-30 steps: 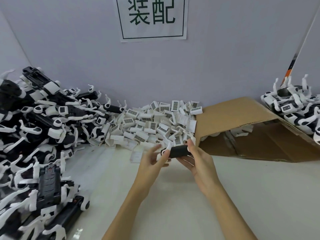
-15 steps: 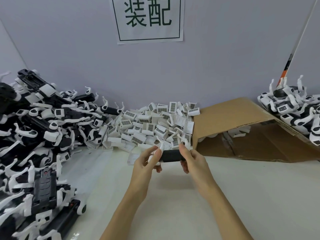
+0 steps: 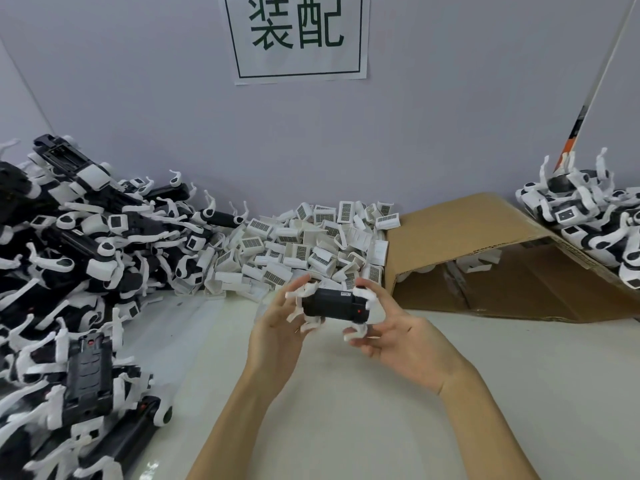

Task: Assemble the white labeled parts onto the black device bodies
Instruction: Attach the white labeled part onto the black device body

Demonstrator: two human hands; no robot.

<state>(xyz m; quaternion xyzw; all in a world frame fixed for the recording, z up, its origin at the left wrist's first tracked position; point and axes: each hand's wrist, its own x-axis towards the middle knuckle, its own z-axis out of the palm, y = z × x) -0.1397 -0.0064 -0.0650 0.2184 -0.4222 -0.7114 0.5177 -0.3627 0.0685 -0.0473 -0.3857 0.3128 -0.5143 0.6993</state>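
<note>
A black device body (image 3: 330,304) with white legs is held in the air above the table, between both hands. My left hand (image 3: 277,327) grips its left end, fingers spread around the white legs. My right hand (image 3: 398,336) cups its right end from below, with the thumb on top near a white part. Behind them lies a heap of white labeled parts (image 3: 304,247) with barcode stickers. A big pile of black device bodies (image 3: 79,271) fills the left side of the table.
An open cardboard box (image 3: 485,258) lies on its side at the right, with a few white parts inside. More black-and-white devices (image 3: 588,223) are stacked at the far right. A paper sign (image 3: 298,36) hangs on the wall. The white table (image 3: 346,410) spreads below my hands.
The device has been lifted and turned, so its black side and a red dot face me. My right hand has moved under its right end, palm up.
</note>
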